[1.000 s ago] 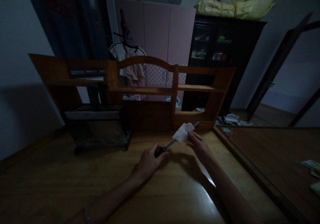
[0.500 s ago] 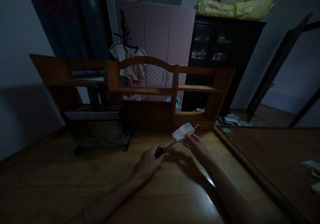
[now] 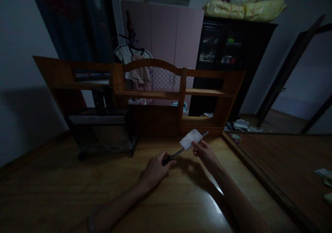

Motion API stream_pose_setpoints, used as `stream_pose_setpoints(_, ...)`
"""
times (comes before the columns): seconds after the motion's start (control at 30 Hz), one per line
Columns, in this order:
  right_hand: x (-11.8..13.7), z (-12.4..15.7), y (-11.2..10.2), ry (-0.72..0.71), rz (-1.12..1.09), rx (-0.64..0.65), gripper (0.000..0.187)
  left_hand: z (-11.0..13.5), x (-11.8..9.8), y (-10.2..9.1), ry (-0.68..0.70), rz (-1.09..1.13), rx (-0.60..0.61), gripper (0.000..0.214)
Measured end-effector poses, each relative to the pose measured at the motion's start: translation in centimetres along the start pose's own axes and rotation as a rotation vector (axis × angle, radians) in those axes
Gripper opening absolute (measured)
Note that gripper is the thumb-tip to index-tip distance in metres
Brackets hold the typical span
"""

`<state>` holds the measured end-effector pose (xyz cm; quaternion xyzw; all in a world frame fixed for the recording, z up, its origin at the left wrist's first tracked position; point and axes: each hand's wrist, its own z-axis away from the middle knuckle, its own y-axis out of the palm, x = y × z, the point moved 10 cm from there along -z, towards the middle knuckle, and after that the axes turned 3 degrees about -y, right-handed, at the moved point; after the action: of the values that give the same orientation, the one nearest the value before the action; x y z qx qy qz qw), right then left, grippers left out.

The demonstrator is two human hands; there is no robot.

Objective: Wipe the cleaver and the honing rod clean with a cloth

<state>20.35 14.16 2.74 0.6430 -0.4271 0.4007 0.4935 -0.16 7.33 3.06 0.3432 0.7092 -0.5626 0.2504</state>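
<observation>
My left hand (image 3: 157, 169) is closed round the black handle of a knife (image 3: 178, 153), low over the wooden tabletop (image 3: 145, 205). Its narrow metal blade slants up to the right, away from me. A folded white tissue (image 3: 191, 138) covers the middle of the blade, and the pointed tip shows beyond it. My right hand (image 3: 206, 154) pinches the lower right edge of the tissue between thumb and fingers. Whether its fingers touch the blade behind the tissue is hidden.
A wooden shelf unit (image 3: 183, 98) stands along the tabletop's far edge. At the left is a dark box-like object (image 3: 102, 132), partly wrapped in clear plastic. A raised wooden edge (image 3: 256, 170) runs down the right side. Beyond stand pink wardrobes (image 3: 163, 32) and a dark cabinet (image 3: 241, 63).
My right fingers have shifted slightly along the tissue and curled more. The tissue looks a little more spread out. My left hand keeps its grip, and the view has shifted slightly.
</observation>
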Motion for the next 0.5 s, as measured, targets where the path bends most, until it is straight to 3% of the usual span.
stream_pose_setpoints(0.3,0.2,0.1,0.0,0.015,-0.011,-0.010,0.029,0.0,0.1,0.1,-0.004,0.003,0.000,0.026)
stream_pose_setpoints(0.5,0.3,-0.8,-1.9,-0.042,-0.050,-0.093,0.023,0.0,0.1,0.4,-0.019,0.018,0.034,0.028)
